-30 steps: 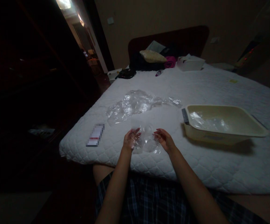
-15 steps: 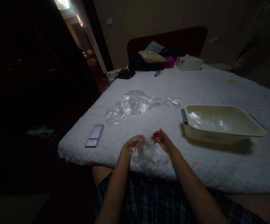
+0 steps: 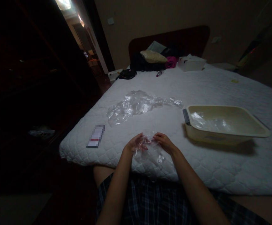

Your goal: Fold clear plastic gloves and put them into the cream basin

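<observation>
A crumpled clear plastic bag (image 3: 150, 156) is between my hands at the near edge of the bed. My left hand (image 3: 137, 144) has its fingers curled around the bag's left side, partly seen through the film. On the other side, my right hand (image 3: 163, 141) pinches the bag's upper right edge. Beyond them a heap of clear plastic bags (image 3: 138, 103) lies spread on the white quilted cover. To the right stands a cream plastic basin (image 3: 229, 136) with grey handles and some clear plastic inside.
A phone-like flat object (image 3: 95, 136), blurred out, lies on the left of the bed (image 3: 220, 165). Toward the headboard (image 3: 197, 37) are a white box (image 3: 191, 63), a beige pillow (image 3: 153, 57), a magenta roll (image 3: 171, 62) and dark cloth items.
My right hand has moved down and left onto the bag, its fingers closing on the edge. The left hand stays at the bag, and the film has shifted shape between them.
</observation>
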A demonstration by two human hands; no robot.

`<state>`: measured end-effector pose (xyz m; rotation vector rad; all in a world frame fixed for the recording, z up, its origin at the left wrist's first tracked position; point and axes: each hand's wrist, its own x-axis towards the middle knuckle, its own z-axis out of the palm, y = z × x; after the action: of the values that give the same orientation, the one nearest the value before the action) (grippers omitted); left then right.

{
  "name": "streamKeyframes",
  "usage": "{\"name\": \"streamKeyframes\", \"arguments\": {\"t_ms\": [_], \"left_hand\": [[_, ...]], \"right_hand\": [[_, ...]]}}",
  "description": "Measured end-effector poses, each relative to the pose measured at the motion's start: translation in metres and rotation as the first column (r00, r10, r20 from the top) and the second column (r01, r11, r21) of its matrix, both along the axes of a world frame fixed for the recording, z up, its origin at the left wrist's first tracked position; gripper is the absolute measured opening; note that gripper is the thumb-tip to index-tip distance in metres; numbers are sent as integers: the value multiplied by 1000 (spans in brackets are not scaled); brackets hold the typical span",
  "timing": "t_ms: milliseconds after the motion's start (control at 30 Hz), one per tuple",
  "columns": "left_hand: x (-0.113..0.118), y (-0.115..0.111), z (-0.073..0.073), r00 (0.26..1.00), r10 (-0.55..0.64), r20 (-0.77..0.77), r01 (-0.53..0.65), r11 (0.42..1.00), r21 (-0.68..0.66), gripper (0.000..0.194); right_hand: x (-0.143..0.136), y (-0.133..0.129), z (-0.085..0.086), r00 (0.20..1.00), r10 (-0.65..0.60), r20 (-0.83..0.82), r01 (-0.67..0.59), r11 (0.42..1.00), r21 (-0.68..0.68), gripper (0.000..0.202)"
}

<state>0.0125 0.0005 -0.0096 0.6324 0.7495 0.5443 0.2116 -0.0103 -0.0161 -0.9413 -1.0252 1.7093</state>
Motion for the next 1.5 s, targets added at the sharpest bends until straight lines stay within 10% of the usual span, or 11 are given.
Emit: {"name": "streamKeyframes", "arguments": {"t_ms": [333, 900, 1500], "left_hand": [[4, -19, 12, 916, 161, 366, -196, 979, 62, 55], [16, -8, 3, 857, 498, -130, -455, 852, 259, 22], [5, 23, 7, 885, 388, -257, -328, 912, 246, 28]], "right_hand": [[8, 5, -5, 929, -331, -169, 312, 941, -129, 24], [2, 1, -2, 928, -372, 4, 372, 928, 3, 32], [22, 35, -3, 840, -349, 414, 274, 934, 231, 28]]}}
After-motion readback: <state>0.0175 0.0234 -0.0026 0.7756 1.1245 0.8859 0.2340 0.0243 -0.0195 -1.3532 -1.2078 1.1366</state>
